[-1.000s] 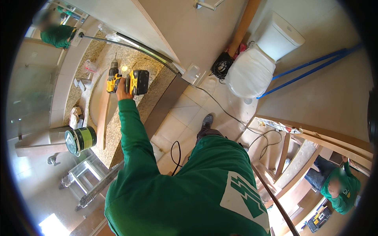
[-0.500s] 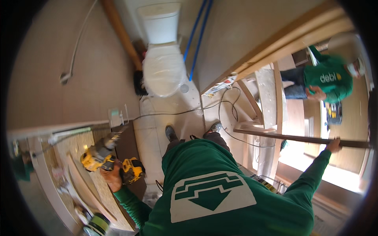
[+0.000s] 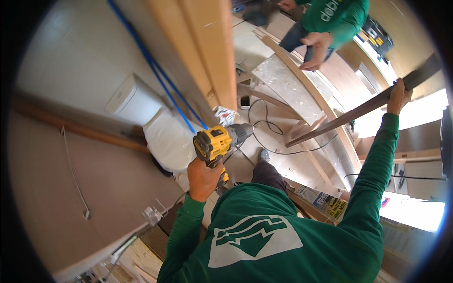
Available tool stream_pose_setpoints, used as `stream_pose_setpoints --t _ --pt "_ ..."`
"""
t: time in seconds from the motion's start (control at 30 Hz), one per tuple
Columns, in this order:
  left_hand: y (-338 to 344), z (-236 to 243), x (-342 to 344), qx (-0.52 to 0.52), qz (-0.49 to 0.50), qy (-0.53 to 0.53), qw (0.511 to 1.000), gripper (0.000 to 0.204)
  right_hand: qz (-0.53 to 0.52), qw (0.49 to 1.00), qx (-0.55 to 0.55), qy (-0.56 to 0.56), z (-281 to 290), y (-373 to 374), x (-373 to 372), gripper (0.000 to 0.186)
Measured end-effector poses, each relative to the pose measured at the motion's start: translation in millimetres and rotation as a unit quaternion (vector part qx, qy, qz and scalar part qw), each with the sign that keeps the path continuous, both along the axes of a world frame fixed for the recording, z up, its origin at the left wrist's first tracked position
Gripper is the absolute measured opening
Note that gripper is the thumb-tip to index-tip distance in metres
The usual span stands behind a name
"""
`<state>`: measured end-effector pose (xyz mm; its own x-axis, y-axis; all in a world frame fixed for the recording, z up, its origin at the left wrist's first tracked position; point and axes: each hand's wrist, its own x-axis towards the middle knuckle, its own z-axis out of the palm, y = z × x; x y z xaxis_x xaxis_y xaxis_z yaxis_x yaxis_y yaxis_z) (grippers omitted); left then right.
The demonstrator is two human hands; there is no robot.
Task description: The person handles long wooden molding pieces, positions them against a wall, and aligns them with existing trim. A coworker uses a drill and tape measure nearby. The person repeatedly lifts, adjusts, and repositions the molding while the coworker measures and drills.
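Note:
My left hand (image 3: 202, 180) is wrapped round the handle of a yellow and black cordless drill (image 3: 217, 142). Its grey chuck points to the right, toward the doorway side. Out to the right, my right hand (image 3: 399, 98) grips a long dark wooden strip (image 3: 347, 117) near its upper end. The strip slants down to the left, its lower end close to a paint-spotted board (image 3: 292, 89). Beyond it a co-worker in a green top holds out an open hand (image 3: 317, 48), apart from the strip.
A white toilet (image 3: 163, 134) with a plastic-covered lid stands at the left. Blue pipes (image 3: 153, 66) run beside a thick wooden door frame (image 3: 207, 47). A black cable (image 3: 269, 125) loops over the floor. A black tool case (image 3: 377, 37) lies at the far right.
My view has swung to the right. The drill has come from low left to in front of my body, now pointing right. My right hand still holds the strip; the co-worker appears nearer, hand outstretched.

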<state>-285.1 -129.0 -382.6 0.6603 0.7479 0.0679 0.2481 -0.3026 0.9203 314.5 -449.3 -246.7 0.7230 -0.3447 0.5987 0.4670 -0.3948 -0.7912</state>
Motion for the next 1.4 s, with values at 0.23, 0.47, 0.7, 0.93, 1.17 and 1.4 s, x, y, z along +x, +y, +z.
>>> stream_pose_setpoints --t 0.23,0.47,0.7,0.93,1.17,1.4 --pt "-24.8 11.9 182.8 0.036 -0.013 0.067 0.997 0.037 0.047 0.999 -0.008 -0.006 5.5 -6.4 0.6 0.035" --pt "-37.8 18.8 296.1 0.062 -0.014 0.056 0.996 0.047 0.086 0.994 0.069 0.027 -7.5 -5.5 1.3 0.028" --pt "-32.2 24.4 369.5 0.089 -0.056 0.081 0.991 0.056 0.105 0.991 0.065 0.044 -0.6 5.1 -12.9 0.028" --pt "6.2 10.9 481.9 0.209 -0.156 0.103 0.96 0.052 0.135 0.99 -0.019 -0.03 0.8 6.6 14.6 0.015" --pt "66.3 -1.1 596.8 0.127 -0.201 0.05 0.97 0.051 0.127 0.99 0.065 0.01 27.1 28.5 7.9 0.017" --pt "58.9 -16.4 626.7 0.1 -0.245 -0.061 0.962 0.064 0.105 0.993 0.008 0.058 18.5 47.5 15.4 0.02"
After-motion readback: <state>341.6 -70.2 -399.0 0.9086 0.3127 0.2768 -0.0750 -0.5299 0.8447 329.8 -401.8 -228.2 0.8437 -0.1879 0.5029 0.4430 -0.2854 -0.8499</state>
